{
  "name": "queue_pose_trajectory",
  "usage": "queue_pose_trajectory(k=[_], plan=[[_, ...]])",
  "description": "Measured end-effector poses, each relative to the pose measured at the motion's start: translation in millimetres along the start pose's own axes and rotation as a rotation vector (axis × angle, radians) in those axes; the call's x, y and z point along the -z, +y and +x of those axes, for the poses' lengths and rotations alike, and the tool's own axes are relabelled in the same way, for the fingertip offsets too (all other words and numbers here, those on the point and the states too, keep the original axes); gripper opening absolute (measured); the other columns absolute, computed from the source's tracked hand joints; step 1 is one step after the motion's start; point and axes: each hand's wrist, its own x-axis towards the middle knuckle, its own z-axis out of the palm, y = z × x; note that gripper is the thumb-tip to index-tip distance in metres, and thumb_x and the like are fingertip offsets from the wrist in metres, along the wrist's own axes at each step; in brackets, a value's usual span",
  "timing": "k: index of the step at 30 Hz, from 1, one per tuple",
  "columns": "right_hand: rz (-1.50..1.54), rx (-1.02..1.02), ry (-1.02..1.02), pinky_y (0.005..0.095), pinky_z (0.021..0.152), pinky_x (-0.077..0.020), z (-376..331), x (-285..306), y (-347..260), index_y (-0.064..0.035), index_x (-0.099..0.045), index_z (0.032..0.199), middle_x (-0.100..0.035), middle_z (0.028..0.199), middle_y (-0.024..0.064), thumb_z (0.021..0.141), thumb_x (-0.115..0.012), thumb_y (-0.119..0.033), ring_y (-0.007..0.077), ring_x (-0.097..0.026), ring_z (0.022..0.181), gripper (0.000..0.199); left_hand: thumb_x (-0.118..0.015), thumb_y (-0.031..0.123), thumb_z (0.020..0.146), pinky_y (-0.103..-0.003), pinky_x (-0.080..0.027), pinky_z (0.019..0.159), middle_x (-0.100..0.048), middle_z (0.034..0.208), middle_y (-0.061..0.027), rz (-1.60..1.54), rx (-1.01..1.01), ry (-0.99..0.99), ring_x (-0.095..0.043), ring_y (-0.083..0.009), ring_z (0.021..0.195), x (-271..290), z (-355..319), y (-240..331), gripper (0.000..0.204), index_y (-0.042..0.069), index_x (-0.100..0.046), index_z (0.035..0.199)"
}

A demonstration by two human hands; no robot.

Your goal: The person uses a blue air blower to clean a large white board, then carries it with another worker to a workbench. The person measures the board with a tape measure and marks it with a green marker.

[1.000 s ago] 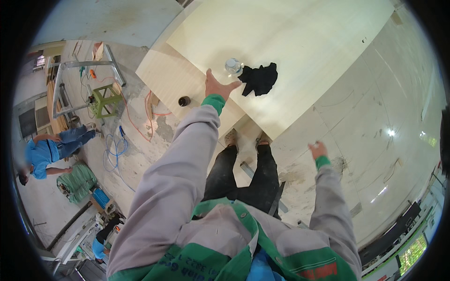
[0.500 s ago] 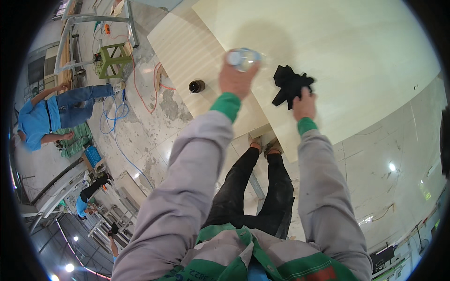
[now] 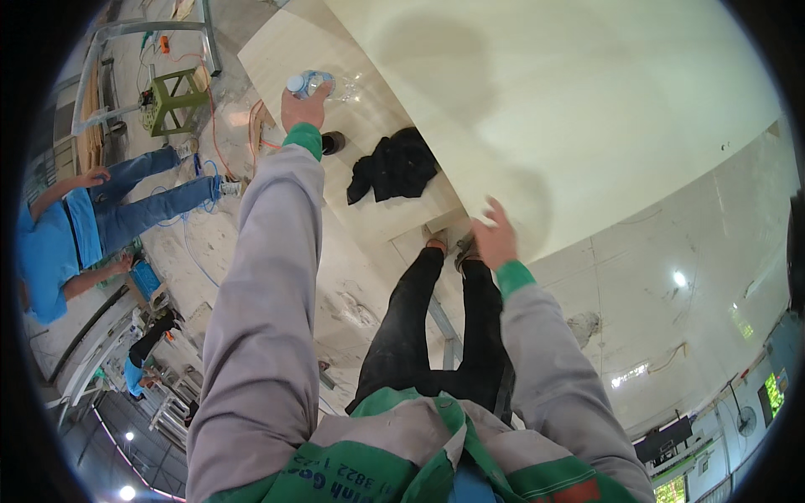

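My left hand (image 3: 303,109) is clamped around a clear plastic bottle (image 3: 319,80) with a pale blue cap (image 3: 295,83), out over a pale, wood-grained flat panel (image 3: 377,113). The bottle's long axis runs roughly sideways to me, cap end pointing left; whether its base touches the panel I cannot tell. Just beside my wrist, on the near side of the bottle, is a small dark cylindrical container (image 3: 333,142). Farther right, a crumpled piece of black cloth (image 3: 396,166) lies on the same panel, its longer axis slanting from near left to far right. It sits between my two hands: rightward and nearer my body from the left one, leftward and farther out from the right one. My right hand (image 3: 495,237) holds nothing, fingers apart and slightly blurred, over the near corner of a large smooth cream board (image 3: 604,117).
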Motion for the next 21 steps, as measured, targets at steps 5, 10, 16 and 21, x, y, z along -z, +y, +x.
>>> queue_pose_trajectory(k=[5, 10, 16, 21], plan=[[0.213, -0.471, 0.370, 0.0286, 0.053, -0.0498, -115, 188, 195, -0.0090, -0.050, 0.141, -0.062, 0.104, 0.0103, 0.091, -0.069, -0.016, 0.0162, -0.060, 0.070, 0.054, -0.080, 0.048, 0.075, -0.041, -0.041, 0.109, -0.053, 0.141, -0.0254, 0.143, 0.043, 0.020, -0.053, -0.0346, 0.131, -11, -50, -26, 0.094, -0.005, -0.043, 0.143], [-0.616, -0.429, -0.086, 0.0487, 0.058, -0.0579, -263, 315, 362, -0.0069, -0.063, 0.108, -0.065, 0.088, 0.0096, 0.087, -0.069, -0.033, 0.0306, -0.069, 0.073, 0.034, -0.066, 0.056, 0.085, -0.042, -0.036, 0.115, -0.046, 0.150, -0.0248, 0.241, 0.074, -0.543, -0.045, -0.0359, 0.139, -25, -227, -64, 0.090, -0.001, -0.038, 0.150], [0.240, -0.994, -0.129, 0.0453, 0.056, -0.0604, -329, 386, 390, -0.0017, -0.062, 0.111, -0.067, 0.092, 0.0117, 0.095, -0.060, -0.027, 0.0270, -0.070, 0.069, 0.030, -0.068, 0.060, 0.083, -0.042, -0.037, 0.115, -0.051, 0.145, -0.0264, 0.662, 0.033, -1.101, -0.049, -0.0367, 0.135, -60, -468, -8, 0.092, -0.005, -0.047, 0.145], [-1.022, 0.181, -0.212, 0.0394, 0.073, -0.0609, -300, 549, 384, 0.0000, -0.065, 0.118, -0.071, 0.090, 0.0127, 0.096, -0.060, -0.027, 0.0265, -0.073, 0.079, 0.035, -0.075, 0.049, 0.081, -0.041, -0.048, 0.103, -0.066, 0.126, -0.0223, 0.534, -0.201, -1.132, -0.062, -0.0332, 0.120, -140, -602, 154, 0.079, -0.001, -0.054, 0.138]])
